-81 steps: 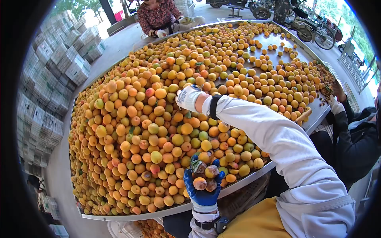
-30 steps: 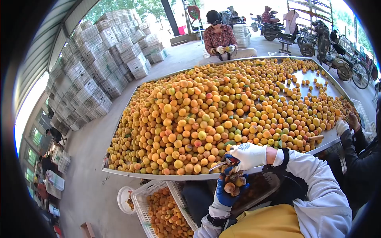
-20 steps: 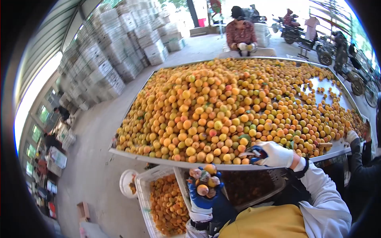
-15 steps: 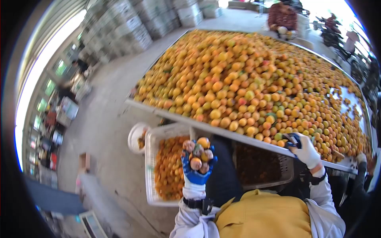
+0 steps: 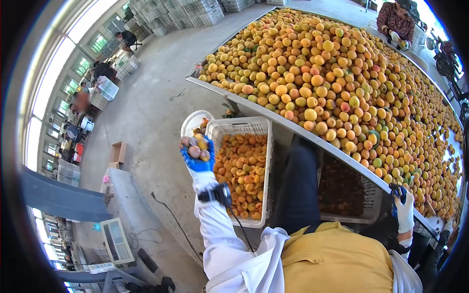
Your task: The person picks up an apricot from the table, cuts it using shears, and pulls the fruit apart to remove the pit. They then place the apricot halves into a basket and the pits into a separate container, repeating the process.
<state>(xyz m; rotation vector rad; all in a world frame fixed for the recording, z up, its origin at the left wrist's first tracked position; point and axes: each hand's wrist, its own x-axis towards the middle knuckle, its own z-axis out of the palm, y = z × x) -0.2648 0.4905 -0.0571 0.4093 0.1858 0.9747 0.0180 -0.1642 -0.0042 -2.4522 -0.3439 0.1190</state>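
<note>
My left hand (image 5: 198, 155), in a blue and white glove, cups several blemished apricots (image 5: 196, 146) near the left edge of a white crate (image 5: 267, 146). Halved apricots (image 5: 244, 171) fill much of that crate. Behind the hand is a round white bucket (image 5: 188, 123), partly hidden, with some fruit in it. At the near edge of the big table (image 5: 293, 128), heaped with whole apricots (image 5: 312, 73), is my right hand (image 5: 402, 205) in a similar glove. Its fingers are bent around something dark that I cannot make out.
A darker crate (image 5: 373, 200) sits under the table. Across it, a person (image 5: 396, 24) handles fruit; another person's gloved hand (image 5: 447, 227) is at the right. A cardboard box (image 5: 117, 152), cable (image 5: 176, 219) and scale (image 5: 117, 240) lie at left. Stacked crates (image 5: 205, 17) stand behind.
My left hand has moved left with the apricots, from over the crate's right side to its left edge beside the bucket. My right hand has moved down along the table edge. The view has shifted.
</note>
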